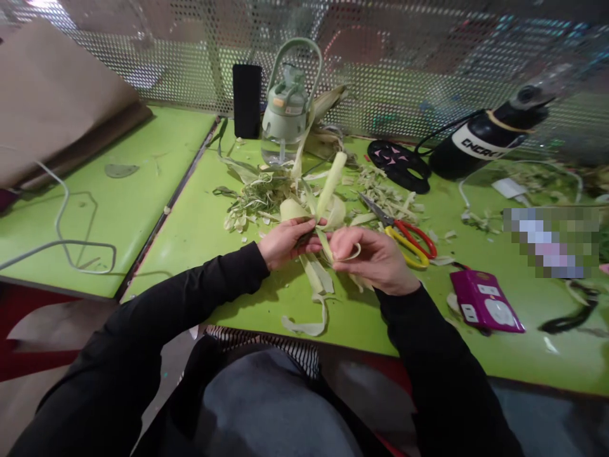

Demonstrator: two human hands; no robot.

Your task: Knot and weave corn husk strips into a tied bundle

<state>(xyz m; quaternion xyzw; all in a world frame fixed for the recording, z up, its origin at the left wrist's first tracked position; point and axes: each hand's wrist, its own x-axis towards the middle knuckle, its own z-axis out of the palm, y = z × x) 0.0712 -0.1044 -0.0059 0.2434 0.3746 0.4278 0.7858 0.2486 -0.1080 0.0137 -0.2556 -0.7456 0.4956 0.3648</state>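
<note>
At centre, we record a smooth, matt pale stalk (332, 184) and thin, papery strips (314, 274). We identify the tabletop (185, 247) as smooth and glossy. Across the upper frame, we note a perforated screen (181, 57), metallic in appearance. Upper left: matt brown paper (52, 95). Right of centre: scissors (391, 222) with metal blades and smooth, plastic-looking handles. Lower right: glossy plastic power strip (483, 295). Lower frame: sleeves (204, 293) of matt black cloth.

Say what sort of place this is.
Probably a handicraft workspace: scissors lie on a green table near a pile of plant scraps, with a perforated screen behind.
</note>
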